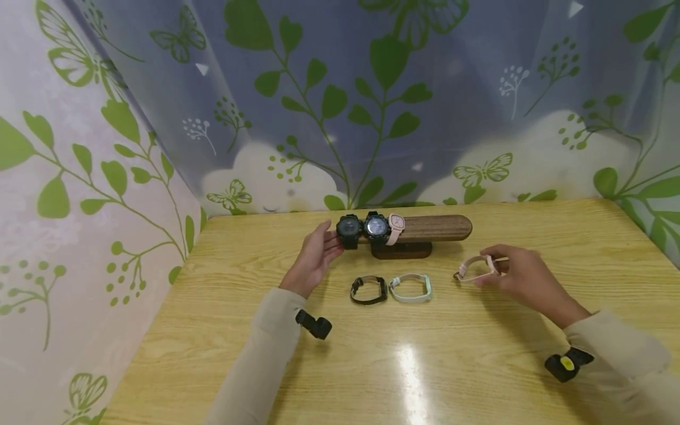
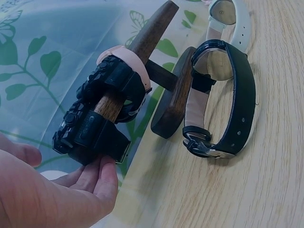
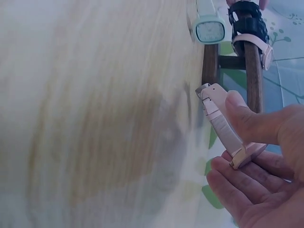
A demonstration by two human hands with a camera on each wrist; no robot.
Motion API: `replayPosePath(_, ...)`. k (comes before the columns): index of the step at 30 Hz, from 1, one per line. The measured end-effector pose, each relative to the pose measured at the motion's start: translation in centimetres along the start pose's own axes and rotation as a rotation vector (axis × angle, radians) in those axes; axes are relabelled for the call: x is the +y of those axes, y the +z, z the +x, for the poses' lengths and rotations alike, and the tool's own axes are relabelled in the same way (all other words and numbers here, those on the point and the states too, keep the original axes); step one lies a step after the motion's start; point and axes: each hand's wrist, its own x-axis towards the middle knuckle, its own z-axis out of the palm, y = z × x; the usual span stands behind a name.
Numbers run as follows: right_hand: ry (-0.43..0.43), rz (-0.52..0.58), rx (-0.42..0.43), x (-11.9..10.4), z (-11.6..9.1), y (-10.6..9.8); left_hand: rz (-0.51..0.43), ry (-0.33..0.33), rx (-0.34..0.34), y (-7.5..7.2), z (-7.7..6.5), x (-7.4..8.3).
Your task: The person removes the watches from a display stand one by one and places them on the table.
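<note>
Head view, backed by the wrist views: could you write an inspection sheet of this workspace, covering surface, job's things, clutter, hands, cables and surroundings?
Surface: pale wood-grain table, with a glare patch toward the front.
Job's things: wooden stand carrying an end black watch, inner black watch and small pink watch; loose black watch and mint watch on the table; held pink watch.
Clutter: nothing seen.
Left hand: at the stand's left end, fingers against the end black watch.
Right hand: holds the held pink watch between thumb and fingers.
Cables: nothing seen.
Surroundings: leaf-and-butterfly curtain behind; pale printed covering at left; black camera at each cuff.
</note>
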Motion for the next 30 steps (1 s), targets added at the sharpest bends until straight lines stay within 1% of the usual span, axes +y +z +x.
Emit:
replayPosePath(6,-0.007,0.054,-0.008,0.1,-0.4,0.9,-0.002,-0.002,-0.007,-0.1,0.1,-0.1)
replayPosePath(15,-0.031,0.096,0.0,0.1,-0.6,2.2,-0.007,0.0,-0.01,-0.1,0.1,0.0)
replayPosePath(18,-0.048,0.063,0.007,-0.1,-0.5,2.4,-0.014,0.0,-0.008,-0.1,0.0,0.0)
replayPosePath(22,-0.082,-0.011,0.027,-0.2,-0.4,2.8,-0.017,-0.001,-0.01,-0.1,0.0,0.0)
replayPosePath(30,-0.108,-0.083,0.044,-0.3,-0.3,3.4,-0.018,-0.004,-0.005,0.0,0.0,0.1)
